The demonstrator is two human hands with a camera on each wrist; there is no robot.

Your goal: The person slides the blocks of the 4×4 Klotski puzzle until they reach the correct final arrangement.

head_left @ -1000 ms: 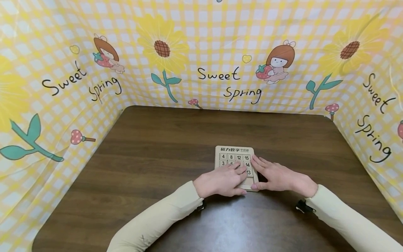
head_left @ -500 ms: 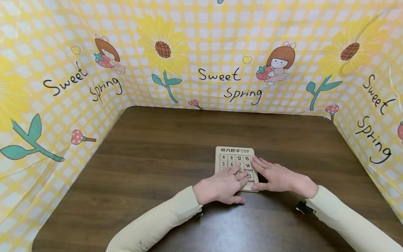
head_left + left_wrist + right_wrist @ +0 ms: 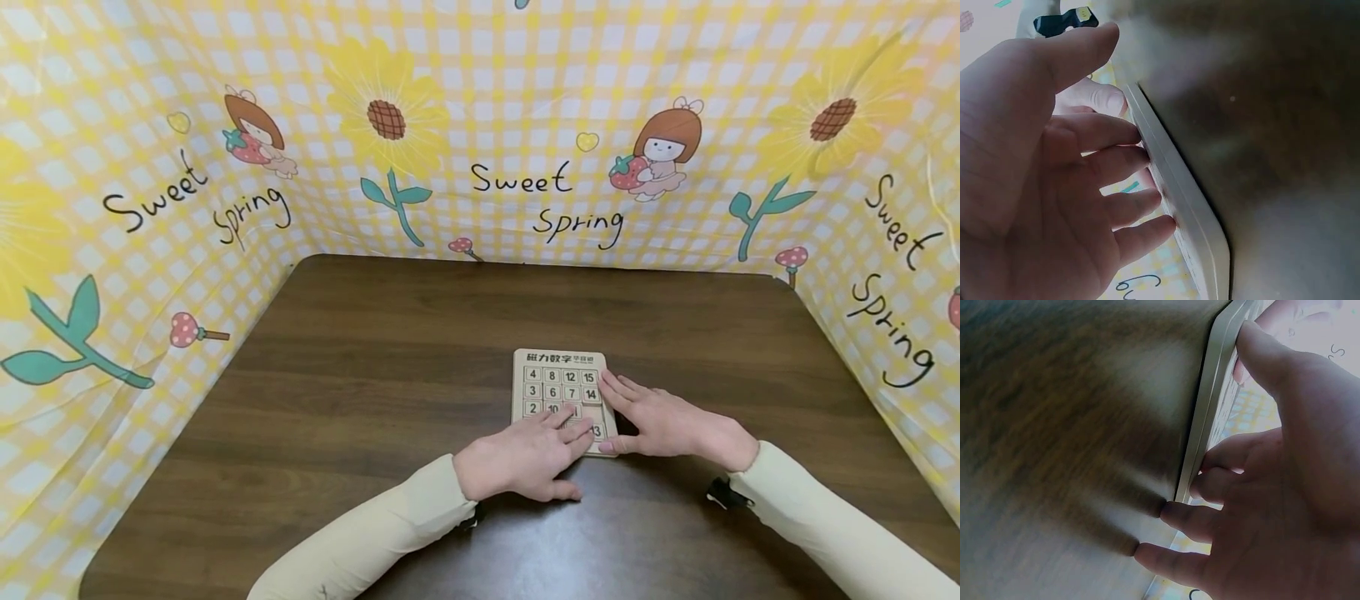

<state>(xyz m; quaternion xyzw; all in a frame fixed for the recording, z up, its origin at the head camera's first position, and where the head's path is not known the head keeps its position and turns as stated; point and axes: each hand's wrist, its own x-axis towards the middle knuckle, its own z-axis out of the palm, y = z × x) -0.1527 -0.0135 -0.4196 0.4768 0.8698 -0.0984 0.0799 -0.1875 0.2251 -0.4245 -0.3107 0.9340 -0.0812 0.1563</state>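
a person's l. hand lies over the near part of a pale numbered slide puzzle, the r. hand set along the board's r. edge, on a dark wood-grain table. the puzzle lies flat btwn the two hands, its upper rows stretching beyond the l. fingertips. l. fingers are extended & slightly spread, tips down on the board, one at the no. 13 tile; l. thumb juts out apart from them, off the board on the wearer's side. r. fingers are also extended, along the edge, w/ r. thumb at the near r. corner; in the r. wrist view, the ring & little fingertips reach the tabletop just outside the board. past the l. fingers, the top row reads 4, 8, 12, 15, the next 3, 6, 7, 14. a bare slot sits btwn nos. 14 & 13, just beside the l. fingertips. most of the near row is hidden under the l. hand. cream sleeves cover both forearms. well beyond both hands hangs a yellow-&-white checked cloth w/ flowers & "sweet spring" lettering.
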